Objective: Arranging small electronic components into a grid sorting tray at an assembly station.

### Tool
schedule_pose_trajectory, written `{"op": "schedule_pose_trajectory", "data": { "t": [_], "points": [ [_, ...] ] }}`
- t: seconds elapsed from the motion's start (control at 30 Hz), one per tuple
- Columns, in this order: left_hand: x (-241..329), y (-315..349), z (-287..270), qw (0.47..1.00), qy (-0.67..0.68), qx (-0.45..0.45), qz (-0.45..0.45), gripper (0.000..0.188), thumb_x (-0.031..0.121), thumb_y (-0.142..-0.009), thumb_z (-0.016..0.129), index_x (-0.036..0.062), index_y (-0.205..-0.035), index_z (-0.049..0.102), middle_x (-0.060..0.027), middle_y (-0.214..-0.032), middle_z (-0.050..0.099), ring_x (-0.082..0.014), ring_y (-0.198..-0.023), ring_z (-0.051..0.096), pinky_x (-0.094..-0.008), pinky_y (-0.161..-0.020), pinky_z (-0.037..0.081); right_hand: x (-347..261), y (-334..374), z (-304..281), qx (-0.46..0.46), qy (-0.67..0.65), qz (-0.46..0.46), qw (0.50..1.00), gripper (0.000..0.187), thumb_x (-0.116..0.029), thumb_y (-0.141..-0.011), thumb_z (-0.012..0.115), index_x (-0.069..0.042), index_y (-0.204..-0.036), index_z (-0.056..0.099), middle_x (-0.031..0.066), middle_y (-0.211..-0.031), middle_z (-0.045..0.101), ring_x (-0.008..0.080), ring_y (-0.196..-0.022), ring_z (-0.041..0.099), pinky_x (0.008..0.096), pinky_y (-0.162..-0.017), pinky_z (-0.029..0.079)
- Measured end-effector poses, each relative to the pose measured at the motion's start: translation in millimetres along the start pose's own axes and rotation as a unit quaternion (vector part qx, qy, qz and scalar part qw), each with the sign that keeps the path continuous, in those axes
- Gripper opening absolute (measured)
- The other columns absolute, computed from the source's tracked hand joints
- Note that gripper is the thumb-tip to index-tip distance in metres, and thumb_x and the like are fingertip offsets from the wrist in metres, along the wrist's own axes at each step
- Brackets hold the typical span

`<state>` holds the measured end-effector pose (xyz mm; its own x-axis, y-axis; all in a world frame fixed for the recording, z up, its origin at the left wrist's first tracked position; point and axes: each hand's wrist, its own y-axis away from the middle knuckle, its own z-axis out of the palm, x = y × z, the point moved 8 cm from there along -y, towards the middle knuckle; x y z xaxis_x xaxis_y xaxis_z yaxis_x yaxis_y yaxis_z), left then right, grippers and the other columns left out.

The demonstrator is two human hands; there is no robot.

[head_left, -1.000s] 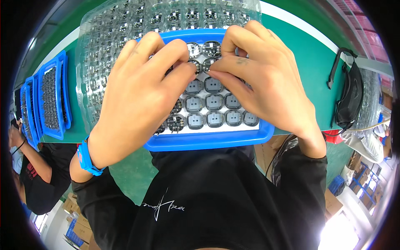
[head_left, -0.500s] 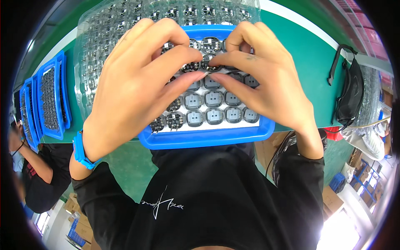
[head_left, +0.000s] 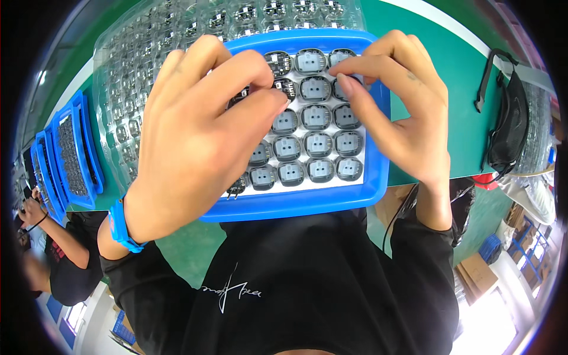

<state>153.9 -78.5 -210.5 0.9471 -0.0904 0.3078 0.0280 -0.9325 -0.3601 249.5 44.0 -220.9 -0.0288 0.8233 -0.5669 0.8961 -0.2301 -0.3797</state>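
Note:
A blue tray (head_left: pixel 296 205) holds rows of rounded parts on a white base. Many are grey housings (head_left: pixel 315 118) in dark rims; dark circuit boards (head_left: pixel 278 63) show toward the left. My left hand (head_left: pixel 201 130) is over the tray's left half, its thumb and forefinger pressed together beside a circuit board at the middle. Whatever that pinch may contain is hidden. To the right, my right hand (head_left: pixel 405 109) hovers with thumb and forefinger slightly apart, tips near a grey housing (head_left: pixel 341 90) in the right column. Nothing shows between them.
Behind the tray, clear plastic blister trays (head_left: pixel 124 89) with circuit boards spread over the green table (head_left: pixel 429 77). Several blue trays (head_left: pixel 77 148) of dark parts stand at the left. A black pouch (head_left: pixel 507 124) lies on the right. Another person's arm (head_left: pixel 62 234) shows at far left.
My hands had their fingertips together over a circuit board; my right hand has since drawn away to the right. The left hand stays pinched. More grey housings are uncovered.

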Motion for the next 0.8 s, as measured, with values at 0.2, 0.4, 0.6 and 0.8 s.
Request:
{"op": "schedule_pose_trajectory", "data": {
  "t": [0.2,0.4,0.6,0.8],
  "points": [
    [5,-4,2,0.999,-0.039,-0.019,-0.005,0.024,0.0,-0.072,0.082,0.0034,-0.094,0.073,-0.0042,-0.095,0.062,-0.0251,-0.083,0.054,-0.0365,-0.07,0.044,6,7,2,0.037,0.029,-0.023,0.999,0.019,0.005,-0.079,0.076,-0.004,-0.096,0.076,0.0041,-0.083,0.059,0.0185,-0.077,0.054,0.0309,-0.068,0.042],
    [-13,-8,-23,0.997,0.052,0.009,-0.06,0.023,0.006,-0.079,0.083,0.0032,-0.099,0.073,-0.0072,-0.096,0.063,-0.0268,-0.09,0.06,-0.0353,-0.075,0.048,-2,-27,-13,0.021,0.047,-0.071,0.996,0.018,0.003,-0.08,0.077,-0.004,-0.097,0.076,0.0062,-0.084,0.058,0.0198,-0.078,0.057,0.0314,-0.071,0.045],
    [-111,11,-49,0.985,0.037,-0.024,-0.165,0.02,0.013,-0.09,0.077,0.0027,-0.107,0.072,-0.0067,-0.092,0.064,-0.015,-0.07,0.058,-0.0271,-0.064,0.046,0,-113,52,-0.14,-0.034,-0.169,0.975,0.018,-0.018,-0.091,0.073,-0.003,-0.1,0.071,0.0132,-0.093,0.063,0.0287,-0.085,0.065,0.0396,-0.075,0.052],
    [-120,-1,-19,0.997,0.012,-0.006,-0.081,0.022,0.016,-0.082,0.074,-0.003,-0.093,0.07,-0.0198,-0.093,0.065,-0.0388,-0.091,0.065,-0.0486,-0.08,0.053,17,-134,89,-0.227,0.087,-0.072,0.967,0.02,-0.023,-0.082,0.072,-0.004,-0.086,0.072,0.0164,-0.089,0.063,0.0366,-0.091,0.064,0.0489,-0.08,0.05]
  ]
}}
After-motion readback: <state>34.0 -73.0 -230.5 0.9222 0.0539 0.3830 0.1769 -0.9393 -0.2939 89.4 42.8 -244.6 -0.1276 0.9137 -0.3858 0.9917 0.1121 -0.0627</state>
